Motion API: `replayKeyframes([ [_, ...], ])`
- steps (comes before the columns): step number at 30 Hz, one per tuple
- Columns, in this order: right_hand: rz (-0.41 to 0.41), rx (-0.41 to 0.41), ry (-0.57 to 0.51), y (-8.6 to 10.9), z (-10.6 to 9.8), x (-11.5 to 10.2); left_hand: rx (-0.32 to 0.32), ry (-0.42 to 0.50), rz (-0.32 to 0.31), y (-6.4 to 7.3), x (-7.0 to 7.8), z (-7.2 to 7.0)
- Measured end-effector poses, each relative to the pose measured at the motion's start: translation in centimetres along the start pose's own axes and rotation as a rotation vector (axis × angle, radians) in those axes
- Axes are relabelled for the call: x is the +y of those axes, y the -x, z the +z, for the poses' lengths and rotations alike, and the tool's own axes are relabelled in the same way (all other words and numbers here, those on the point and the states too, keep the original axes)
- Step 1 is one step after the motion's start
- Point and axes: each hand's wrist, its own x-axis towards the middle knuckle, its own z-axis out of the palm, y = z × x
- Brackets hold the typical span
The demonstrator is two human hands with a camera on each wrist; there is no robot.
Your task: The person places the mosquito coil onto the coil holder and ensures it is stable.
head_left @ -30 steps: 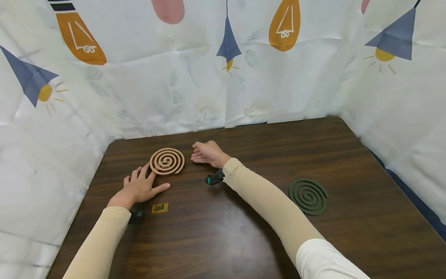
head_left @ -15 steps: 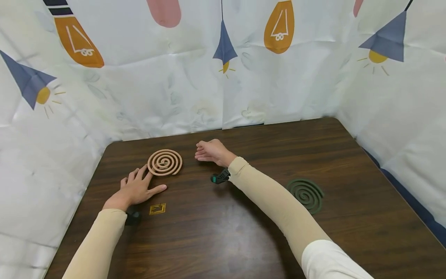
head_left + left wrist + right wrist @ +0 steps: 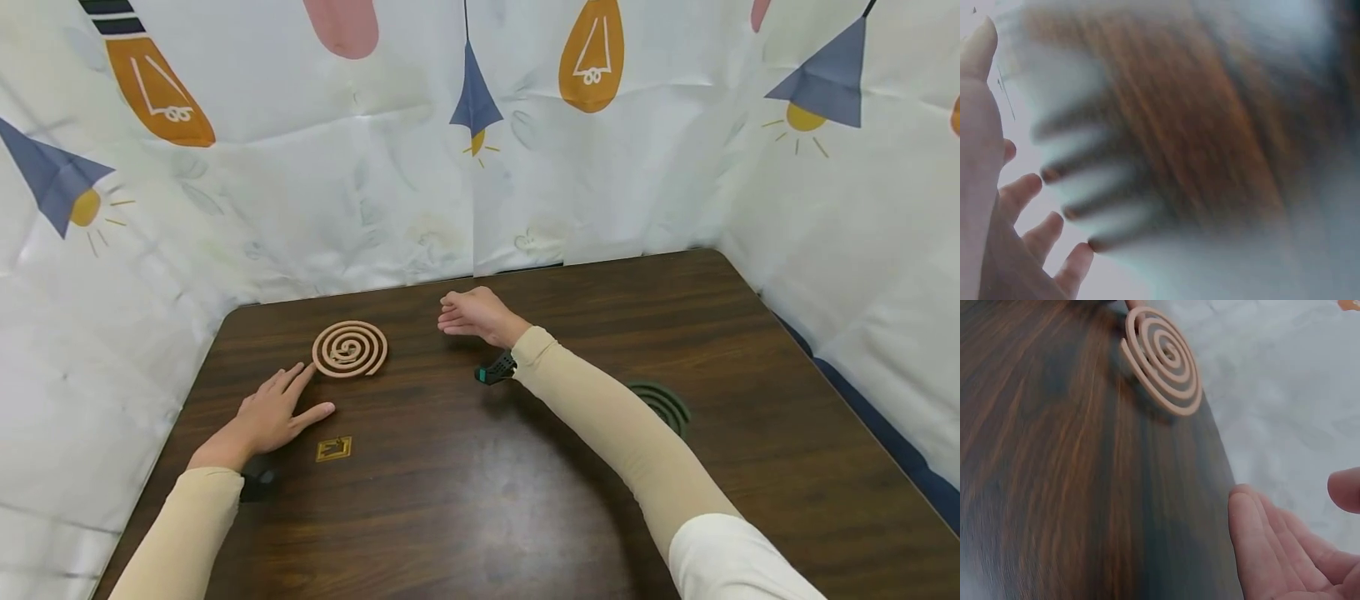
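Observation:
A tan mosquito coil [image 3: 347, 350] sits near the table's back left, with a small metal piece showing at its centre. In the right wrist view the same coil [image 3: 1169, 355] stands raised off the wood and casts a shadow. My left hand [image 3: 258, 421] is spread palm down, its index fingertip right at the coil's near left rim. In the left wrist view its fingertips [image 3: 1080, 259] meet their own dark reflections on the tabletop. To the right of the coil, my right hand [image 3: 480, 317] is held sideways with loosely bent fingers and nothing in it.
A green mosquito coil [image 3: 663, 404] lies to the right, partly hidden behind the right forearm. Beside the left hand is a small gold square metal stand [image 3: 333, 448]. The dark wooden table [image 3: 465, 517] meets a printed white curtain [image 3: 300, 208] at its back edge.
My left hand has drawn back down and to the left, away from the tan coil. My right hand has moved right, further from the coil. Its forearm now covers more of the green coil.

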Motion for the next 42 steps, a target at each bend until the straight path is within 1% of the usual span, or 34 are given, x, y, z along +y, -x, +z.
replayKeyframes([
  [4, -0.004, 0.016, 0.019, 0.3, -1.1, -0.5, -0.004, -0.011, 0.011, 0.7, 0.0, -0.2],
  [9, -0.006, 0.028, 0.03, 0.8, -2.3, -0.7, 0.015, -0.047, 0.032, 1.3, 0.5, -0.2],
  [12, -0.007, 0.027, 0.05, 1.4, -3.0, -0.8, 0.023, -0.066, 0.05, 1.9, 0.7, 0.0],
  [17, -0.01, 0.034, 0.095, 2.5, -4.3, -0.9, 0.051, -0.079, 0.079, 2.8, 1.3, 0.4],
  [21, -0.022, 0.049, 0.119, 3.5, -5.5, -0.9, 0.089, -0.082, 0.1, 3.6, 1.4, 0.6],
  [26, -0.025, 0.056, 0.146, 4.7, -6.9, -0.5, 0.126, -0.063, 0.113, 5.0, 1.5, 0.9],
  [31, -0.039, 0.068, 0.177, 6.3, -8.4, -0.1, 0.131, -0.029, 0.124, 6.4, 2.1, 1.7],
  [35, -0.058, 0.085, 0.194, 7.5, -10.0, 0.3, 0.141, -0.009, 0.139, 7.2, 2.6, 2.2],
  [39, -0.071, 0.101, 0.214, 8.8, -11.6, 0.7, 0.162, 0.005, 0.149, 7.7, 2.9, 2.4],
  [42, -0.08, 0.113, 0.227, 9.7, -12.6, 1.0, 0.155, 0.023, 0.144, 8.1, 3.1, 2.6],
])
